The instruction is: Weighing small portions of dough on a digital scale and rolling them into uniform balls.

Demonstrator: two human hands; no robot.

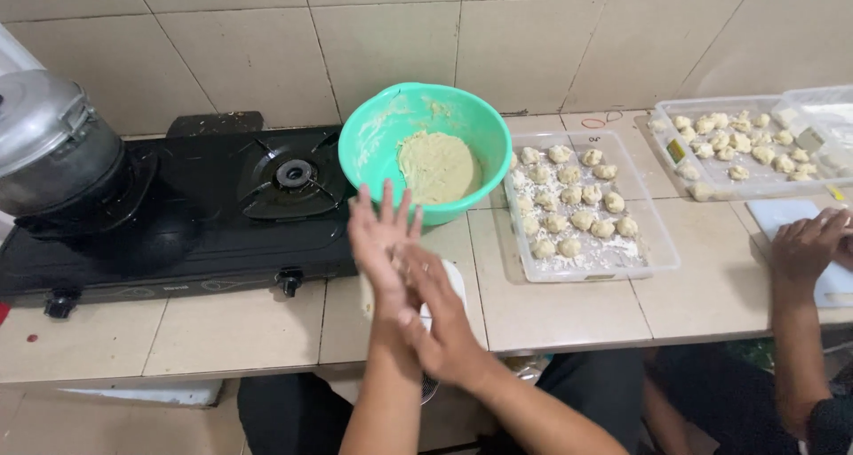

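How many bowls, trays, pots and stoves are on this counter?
Green bowl of dough: 1
Clear trays of dough balls: 2
Metal pot: 1
Black gas stove: 1
Total: 5

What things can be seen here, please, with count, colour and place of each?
bowl: one, green, behind the hands, holds pale dough
near tray: one, clear, right of bowl, many pale dough pieces
far tray: one, clear, back right, more pieces
stove: one, black, left
pot: one, grey metal, on stove's left side
counter: beige tiles
another person's hand: one, far right, on a white board
left hand: palm pressed against the right
right hand: pressed against the left; anything between them is hidden
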